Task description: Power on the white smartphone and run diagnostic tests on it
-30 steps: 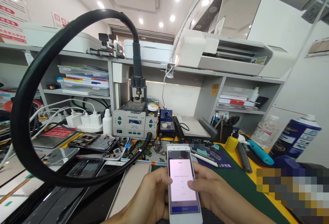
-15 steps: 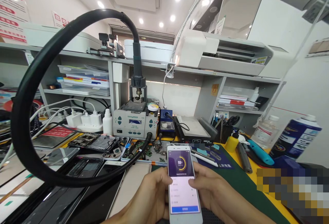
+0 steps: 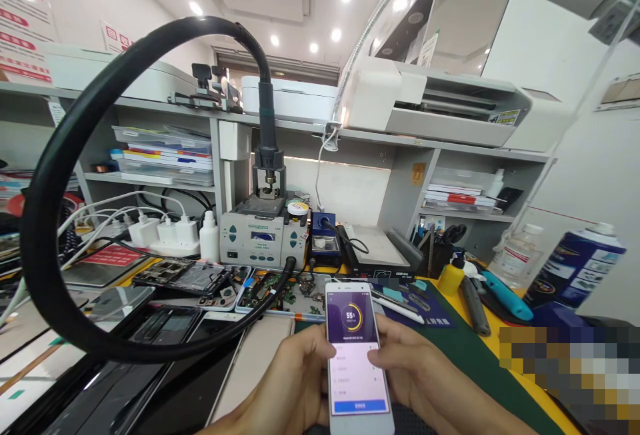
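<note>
Since a second ago the white phone [image 3: 356,355] has changed its display — the pale pink panel has given way to a purple header with a ring dial reading 55 above a white list and a blue bar; over the last half second neither the screen nor the hands have shifted.

One phone is held upright in two hands at the near middle of the bench. Left hand [image 3: 293,382] wraps the phone's left edge from behind, fingers curled and gripping it. Right hand [image 3: 415,375] clasps the right edge, its thumb lying across the screen's right margin.

Just beyond the phone lies a green mat [image 3: 465,348] on the yellow benchtop. On the left sit several dismantled handsets and dark screens [image 3: 165,328] — too overlapped to count exactly. One thick black hose [image 3: 50,182] loops wide from the left and ends in the handpiece standing on one grey rework station [image 3: 263,235], far centre. Left of that station stands one small white bottle [image 3: 209,235], then three white chargers [image 3: 163,230] in a power strip. To the right are one yellow-bodied bottle [image 3: 450,276], one teal-handled tool [image 3: 505,295], one clear bottle [image 3: 517,252] and one blue spray can [image 3: 575,268]. One white machine [image 3: 435,105] sits on the upper shelf.
</note>
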`<move>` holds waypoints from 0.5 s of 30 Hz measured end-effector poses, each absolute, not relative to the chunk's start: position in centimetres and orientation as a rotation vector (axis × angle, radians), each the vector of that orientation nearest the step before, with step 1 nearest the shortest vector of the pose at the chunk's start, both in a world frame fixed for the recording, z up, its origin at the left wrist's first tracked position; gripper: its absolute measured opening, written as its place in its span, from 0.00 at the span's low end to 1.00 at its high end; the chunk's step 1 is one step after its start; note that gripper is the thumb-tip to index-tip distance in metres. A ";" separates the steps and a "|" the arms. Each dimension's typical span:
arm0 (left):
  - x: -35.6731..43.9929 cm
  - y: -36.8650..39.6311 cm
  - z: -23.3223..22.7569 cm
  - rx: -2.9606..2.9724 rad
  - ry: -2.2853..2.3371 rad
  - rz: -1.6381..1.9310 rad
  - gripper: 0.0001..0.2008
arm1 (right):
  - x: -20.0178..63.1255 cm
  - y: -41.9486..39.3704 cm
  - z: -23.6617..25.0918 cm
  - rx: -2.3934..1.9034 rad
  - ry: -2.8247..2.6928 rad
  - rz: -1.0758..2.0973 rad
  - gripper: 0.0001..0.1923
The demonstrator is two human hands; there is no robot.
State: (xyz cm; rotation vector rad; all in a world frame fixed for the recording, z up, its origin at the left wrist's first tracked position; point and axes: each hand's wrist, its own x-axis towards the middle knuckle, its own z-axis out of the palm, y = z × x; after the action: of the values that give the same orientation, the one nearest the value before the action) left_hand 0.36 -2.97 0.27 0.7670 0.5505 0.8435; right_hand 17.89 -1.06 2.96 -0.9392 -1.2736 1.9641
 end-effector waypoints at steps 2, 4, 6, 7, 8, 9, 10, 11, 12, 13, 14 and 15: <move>0.4 -3.0 0.3 0.776 0.548 0.844 0.28 | 17.9 -1.1 2.9 -0.940 -1.276 1.965 0.25; 0.4 -3.0 0.3 0.783 0.544 0.842 0.27 | 18.0 -1.1 2.8 -0.945 -1.279 1.962 0.25; 0.4 -3.0 0.3 0.781 0.541 0.838 0.28 | 18.0 -1.0 2.8 -0.943 -1.282 1.961 0.25; 0.4 -3.0 0.3 0.779 0.542 0.837 0.28 | 18.0 -1.0 2.8 -0.938 -1.284 1.961 0.25; 0.4 -3.0 0.3 0.776 0.545 0.837 0.28 | 18.0 -1.0 2.8 -0.931 -1.286 1.962 0.26; 0.4 -3.0 0.2 0.774 0.549 0.836 0.28 | 18.0 -1.0 2.8 -0.925 -1.289 1.963 0.26; 0.4 -3.1 0.2 0.772 0.551 0.840 0.28 | 17.9 -1.0 2.8 -0.921 -1.291 1.963 0.26; 0.4 -3.1 0.2 0.773 0.551 0.844 0.28 | 17.9 -1.0 2.8 -0.919 -1.293 1.963 0.25; 0.4 -3.2 0.2 0.775 0.549 0.846 0.27 | 17.9 -1.0 2.8 -0.918 -1.294 1.964 0.25; 0.4 -3.2 0.2 0.776 0.547 0.848 0.27 | 17.9 -1.0 2.8 -0.918 -1.292 1.964 0.26; 0.4 -3.3 0.2 0.779 0.546 0.852 0.27 | 17.9 -1.0 2.8 -0.917 -1.290 1.964 0.26; 0.4 -3.3 0.3 0.779 0.547 0.852 0.27 | 17.9 -1.0 2.8 -0.915 -1.291 1.963 0.26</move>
State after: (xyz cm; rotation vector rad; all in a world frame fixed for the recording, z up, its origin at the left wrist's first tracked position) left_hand 0.43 -3.29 0.26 0.7794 0.5469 0.8520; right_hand 17.91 -1.03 2.80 -0.9145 -1.2907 1.9630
